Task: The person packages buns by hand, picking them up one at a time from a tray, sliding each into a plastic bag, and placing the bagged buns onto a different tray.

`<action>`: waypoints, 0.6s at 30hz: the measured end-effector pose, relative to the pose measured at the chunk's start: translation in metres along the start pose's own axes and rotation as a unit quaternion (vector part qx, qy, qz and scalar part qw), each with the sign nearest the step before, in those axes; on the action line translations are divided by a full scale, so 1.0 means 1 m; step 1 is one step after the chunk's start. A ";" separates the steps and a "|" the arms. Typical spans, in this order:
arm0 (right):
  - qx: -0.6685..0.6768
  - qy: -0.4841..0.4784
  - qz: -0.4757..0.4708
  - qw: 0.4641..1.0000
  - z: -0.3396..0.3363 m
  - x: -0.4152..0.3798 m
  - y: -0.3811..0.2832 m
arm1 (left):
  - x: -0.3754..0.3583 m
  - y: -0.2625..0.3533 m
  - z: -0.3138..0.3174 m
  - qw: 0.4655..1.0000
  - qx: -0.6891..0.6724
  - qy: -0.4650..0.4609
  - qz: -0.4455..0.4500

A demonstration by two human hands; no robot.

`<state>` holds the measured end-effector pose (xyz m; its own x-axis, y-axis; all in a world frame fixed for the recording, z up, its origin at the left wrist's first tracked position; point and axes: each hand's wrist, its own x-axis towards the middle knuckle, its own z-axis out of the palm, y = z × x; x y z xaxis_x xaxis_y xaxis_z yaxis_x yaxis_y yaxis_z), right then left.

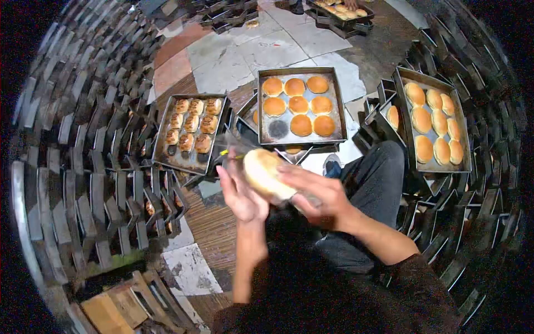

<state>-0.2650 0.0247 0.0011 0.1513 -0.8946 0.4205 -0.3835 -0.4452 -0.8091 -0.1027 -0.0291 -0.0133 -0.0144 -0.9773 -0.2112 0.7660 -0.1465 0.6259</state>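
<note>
A round golden bun [266,171], tilted and smeared by motion, is between my two hands. My right hand [316,192] is closed on its right side, fingers over the top and thumb below. On the other side, my left hand [243,195] is upright with its thumb apart, its fingers partly hidden behind a thin see-through plastic bag [232,146] with a yellow mark. Whether the bun is partly inside the bag is too blurred to tell. Just beyond my hands, a square metal tray [340,114] holds several golden buns, with one bare dark spot at its front left corner.
At left, a tray [161,146] of buns with brown topping rests on other trays. Another tray [466,158] of plain buns stands at right. Stacked dark metal trays [83,195] rise on both sides. At the far top, another person's hand [351,4] touches buns.
</note>
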 end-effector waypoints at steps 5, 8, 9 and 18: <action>-0.068 0.036 -0.195 0.978 0.006 0.002 -0.026 | -0.041 0.000 0.029 0.973 0.069 -0.146 0.162; -0.057 0.025 -0.255 0.965 0.000 0.000 -0.038 | -0.074 0.024 0.055 0.973 -0.048 -0.176 0.139; -0.050 0.016 -0.275 0.960 0.001 -0.003 -0.038 | -0.074 0.036 0.057 0.964 -0.122 -0.194 0.134; -0.113 -0.150 -0.123 0.974 0.019 -0.013 -0.032 | -0.027 0.024 0.006 0.999 -0.039 0.017 -0.031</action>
<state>-0.2372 0.0503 0.0140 0.5107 -0.7484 0.4233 -0.4882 -0.6576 -0.5737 -0.0882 -0.0074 0.0119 -0.0430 -0.9606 -0.2745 0.8124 -0.1936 0.5501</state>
